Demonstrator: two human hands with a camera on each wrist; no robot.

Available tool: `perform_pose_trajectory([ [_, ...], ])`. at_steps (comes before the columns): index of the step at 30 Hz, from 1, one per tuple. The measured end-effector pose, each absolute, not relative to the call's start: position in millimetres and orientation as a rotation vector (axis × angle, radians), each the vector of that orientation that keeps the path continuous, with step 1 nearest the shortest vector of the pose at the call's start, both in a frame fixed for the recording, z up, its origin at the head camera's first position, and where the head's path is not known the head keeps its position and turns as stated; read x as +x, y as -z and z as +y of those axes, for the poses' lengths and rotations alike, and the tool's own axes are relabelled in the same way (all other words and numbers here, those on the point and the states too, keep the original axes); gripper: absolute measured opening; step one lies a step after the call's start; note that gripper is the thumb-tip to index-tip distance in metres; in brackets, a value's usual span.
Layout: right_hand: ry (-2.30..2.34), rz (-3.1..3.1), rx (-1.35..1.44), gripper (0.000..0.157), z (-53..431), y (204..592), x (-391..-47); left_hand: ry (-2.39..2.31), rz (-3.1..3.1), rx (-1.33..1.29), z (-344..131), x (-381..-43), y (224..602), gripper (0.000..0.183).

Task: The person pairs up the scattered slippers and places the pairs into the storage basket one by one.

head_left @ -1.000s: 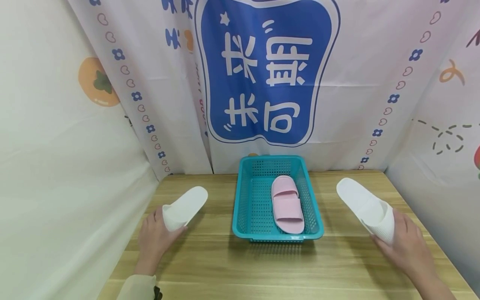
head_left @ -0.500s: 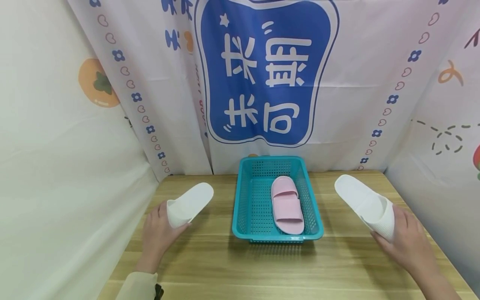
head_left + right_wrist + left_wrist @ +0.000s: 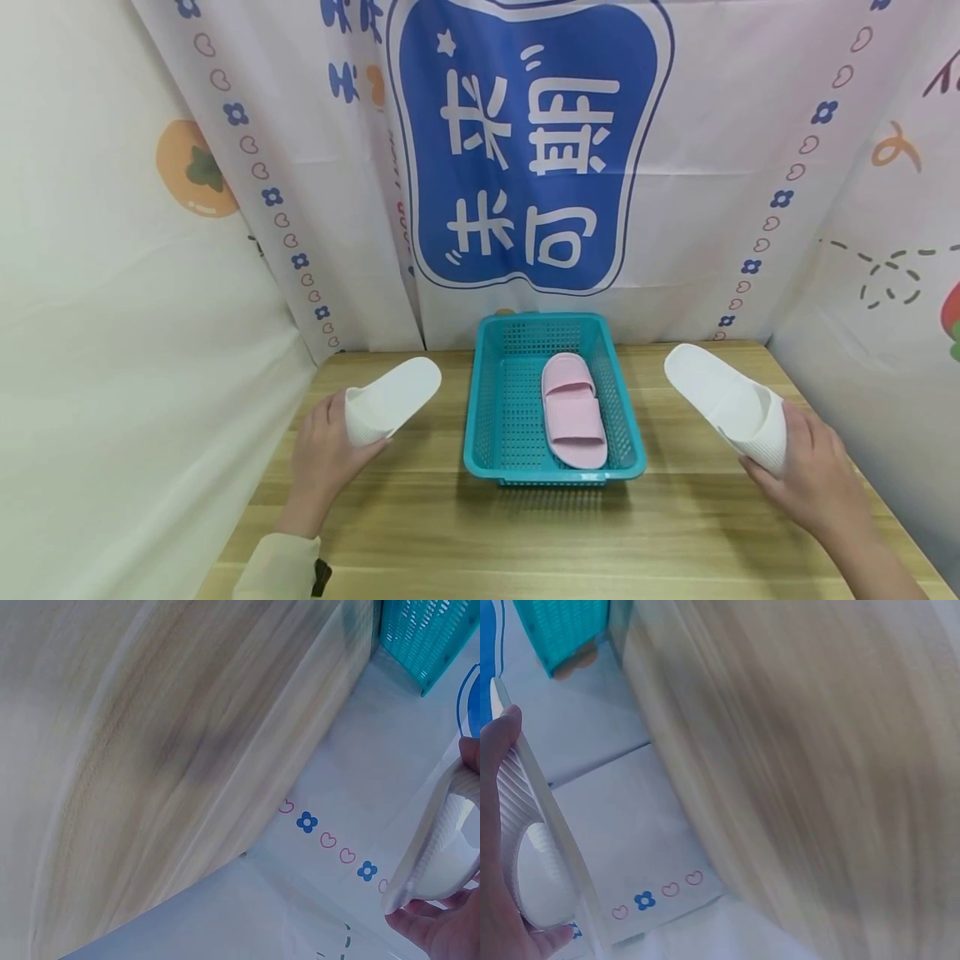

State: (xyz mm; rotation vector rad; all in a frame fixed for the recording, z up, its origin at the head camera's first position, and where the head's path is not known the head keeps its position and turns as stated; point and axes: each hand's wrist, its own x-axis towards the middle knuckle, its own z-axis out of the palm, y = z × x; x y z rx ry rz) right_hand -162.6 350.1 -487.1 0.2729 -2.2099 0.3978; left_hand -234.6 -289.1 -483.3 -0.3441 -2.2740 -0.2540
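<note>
My left hand (image 3: 327, 460) grips a white slipper (image 3: 396, 398) by its ribbed strap end, left of the basket. In the left wrist view the thumb and fingers lie across that slipper (image 3: 551, 825), seen edge-on. On the right side my right hand (image 3: 813, 477) holds a second white slipper (image 3: 720, 398) the same way, its sole end pointing toward the back. Both slippers are held above the table. Between the hands stands a teal plastic basket (image 3: 480, 433). A pair of pink slippers (image 3: 573, 412) lies in its right half, one overlapping the other.
Under everything is a wood-grain table (image 3: 525, 546). A printed white cloth (image 3: 690, 250) with a blue sign hangs directly behind the basket and table. White cloth side walls (image 3: 150, 333) flank the table. The basket's left half shows its bare mesh floor.
My left hand has moved right and slightly away from me with its white slipper, closer to the basket. The right hand's slipper has shifted slightly left and up. The basket stays put.
</note>
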Motion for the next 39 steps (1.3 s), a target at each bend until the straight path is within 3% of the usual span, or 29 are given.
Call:
perform_pose_trajectory([
  [39, -0.36, -2.185, 0.369, 0.098, 336, 455, -173, 0.163, -2.279, -0.552, -235, -248, 438, 0.113],
])
